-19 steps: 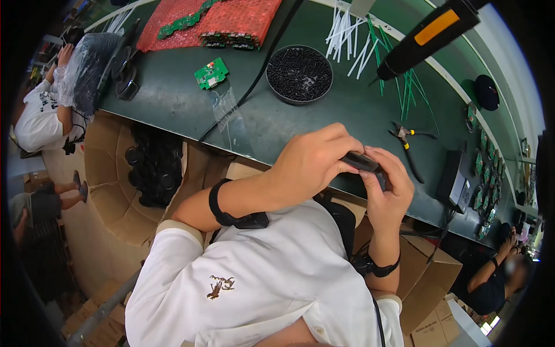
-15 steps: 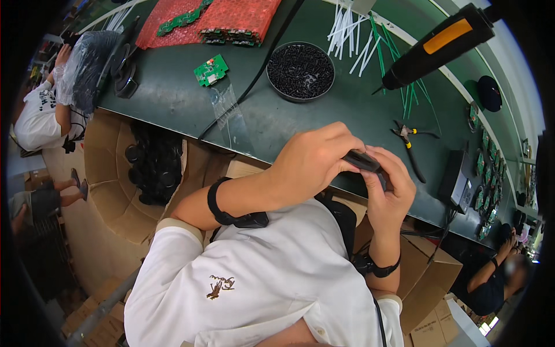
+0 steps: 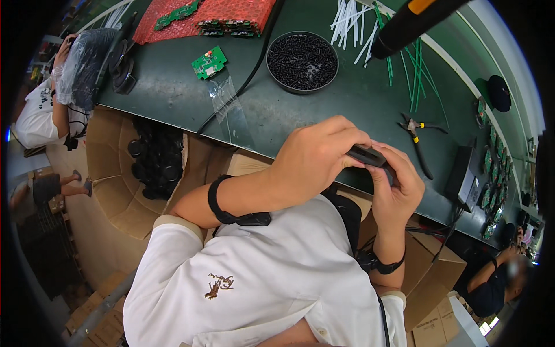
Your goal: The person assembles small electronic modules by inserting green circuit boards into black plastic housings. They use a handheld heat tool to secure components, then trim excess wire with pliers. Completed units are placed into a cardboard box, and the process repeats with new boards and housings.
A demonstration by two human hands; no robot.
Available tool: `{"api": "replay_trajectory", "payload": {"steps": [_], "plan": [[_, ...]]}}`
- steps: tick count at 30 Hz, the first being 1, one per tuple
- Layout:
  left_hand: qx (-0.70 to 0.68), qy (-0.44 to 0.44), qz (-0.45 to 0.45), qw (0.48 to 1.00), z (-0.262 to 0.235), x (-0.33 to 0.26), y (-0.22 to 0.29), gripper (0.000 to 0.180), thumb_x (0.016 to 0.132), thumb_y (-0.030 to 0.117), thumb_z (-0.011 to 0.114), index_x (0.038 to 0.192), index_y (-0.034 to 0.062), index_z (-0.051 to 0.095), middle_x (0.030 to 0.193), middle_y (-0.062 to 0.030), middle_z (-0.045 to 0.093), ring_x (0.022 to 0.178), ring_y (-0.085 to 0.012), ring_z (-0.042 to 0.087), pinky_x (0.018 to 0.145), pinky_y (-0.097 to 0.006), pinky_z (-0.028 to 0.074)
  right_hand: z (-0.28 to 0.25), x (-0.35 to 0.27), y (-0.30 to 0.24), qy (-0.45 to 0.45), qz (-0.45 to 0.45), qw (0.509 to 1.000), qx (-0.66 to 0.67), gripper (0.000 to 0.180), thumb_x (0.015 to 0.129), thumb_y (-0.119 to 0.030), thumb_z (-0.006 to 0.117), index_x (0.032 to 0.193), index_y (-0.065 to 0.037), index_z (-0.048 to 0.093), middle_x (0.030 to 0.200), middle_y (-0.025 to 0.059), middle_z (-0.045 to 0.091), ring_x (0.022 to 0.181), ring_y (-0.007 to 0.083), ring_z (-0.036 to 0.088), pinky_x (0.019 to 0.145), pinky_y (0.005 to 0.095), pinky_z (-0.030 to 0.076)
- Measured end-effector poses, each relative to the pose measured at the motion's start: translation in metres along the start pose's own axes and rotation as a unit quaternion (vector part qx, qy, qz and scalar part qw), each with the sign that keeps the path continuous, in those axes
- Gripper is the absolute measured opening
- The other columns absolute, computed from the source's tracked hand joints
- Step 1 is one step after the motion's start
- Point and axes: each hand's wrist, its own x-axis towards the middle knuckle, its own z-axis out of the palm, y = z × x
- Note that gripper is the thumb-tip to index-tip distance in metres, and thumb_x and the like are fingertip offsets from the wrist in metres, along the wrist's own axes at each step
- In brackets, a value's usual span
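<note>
Between my two hands is a small black plastic part (image 3: 367,156), rounded at its edge, held over the front edge of the bench. My left hand (image 3: 325,151) pinches it from the left, fingers curled over the top. From the right, my right hand (image 3: 398,176) grips the same part, thumb below and fingers behind. Much of the part is hidden by the fingers, so its exact kind cannot be made out. On the bench to the right of my hands lie pliers with black and yellow handles (image 3: 421,144).
Beyond my hands stands a round dish (image 3: 302,62) of small black pieces. An electric screwdriver (image 3: 413,26) hangs at upper right. A green circuit board (image 3: 209,62), red bubble wrap (image 3: 167,23), cable ties (image 3: 351,23) and a black box (image 3: 462,173) lie about. A carton (image 3: 110,191) of black parts stands left.
The screwdriver hangs farther up in the picture. My hands still hold the black part, with a slight shift of the right hand to the right. The view has moved a little.
</note>
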Motion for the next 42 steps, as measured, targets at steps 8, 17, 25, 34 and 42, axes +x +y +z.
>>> {"api": "replay_trajectory", "payload": {"steps": [8, 17, 25, 34, 42], "plan": [[0.002, 0.009, 0.01, 1.0, 0.001, 0.004, -0.002, 0.026, 0.084, 0.0, 0.077, 0.109, 0.0019, 0.072, 0.097, -0.0127, 0.068, 0.084, -0.0301, 0.069, 0.069, -0.037, 0.055, 0.0, 0.003, 0.008, 0.004, -0.038, 0.999, 0.001, 0.026, 0.08, 0.002, 0.081, 0.106, 0.001, 0.076, 0.107, 0.0161, 0.078, 0.098, 0.0306, 0.074, 0.089, 0.0361, 0.058], [0.027, 0.002, 0.013, 1.0, 0.0, 0.007, -0.001, 0.025, 0.084, 0.002, 0.077, 0.108, 0.0005, 0.07, 0.098, -0.0145, 0.068, 0.084, -0.0325, 0.07, 0.071, -0.038, 0.056, -0.007, 0.015, 0.003, -0.03, -0.08, 0.995, -0.047, 0.031, 0.077, 0.007, 0.079, 0.107, 0.001, 0.077, 0.105, 0.0151, 0.078, 0.096, 0.0305, 0.075, 0.086, 0.0355, 0.059], [0.025, 0.002, 0.01, 1.0, -0.001, 0.006, 0.001, 0.026, 0.084, 0.002, 0.076, 0.11, 0.0009, 0.069, 0.101, -0.0157, 0.067, 0.087, -0.0352, 0.069, 0.074, -0.04, 0.056, -0.004, 0.015, 0.003, -0.021, -0.063, 0.998, -0.02, 0.031, 0.076, 0.009, 0.079, 0.106, 0.001, 0.078, 0.103, 0.0153, 0.079, 0.095, 0.0297, 0.076, 0.085, 0.0349, 0.059], [0.033, 0.01, 0.013, 0.999, 0.0, 0.006, 0.0, 0.022, 0.086, 0.005, 0.075, 0.108, 0.0014, 0.069, 0.1, -0.0156, 0.067, 0.086, -0.0362, 0.069, 0.072, -0.041, 0.056, -0.003, 0.014, 0.0, -0.019, -0.058, 0.997, -0.046, 0.029, 0.078, 0.005, 0.082, 0.106, 0.0, 0.079, 0.102, 0.0146, 0.079, 0.092, 0.0282, 0.076, 0.084, 0.0342, 0.059], [0.042, 0.002, -0.003, 0.999, -0.003, 0.008, -0.001, 0.019, 0.085, 0.008, 0.077, 0.102, 0.0023, 0.071, 0.093, -0.0143, 0.066, 0.08, -0.035, 0.067, 0.068, -0.04, 0.053, -0.005, 0.015, 0.008, -0.029, -0.037, 0.999, -0.005, 0.025, 0.081, 0.003, 0.081, 0.105, 0.001, 0.078, 0.103, 0.0146, 0.079, 0.094, 0.0265, 0.076, 0.084, 0.033, 0.059]]}}
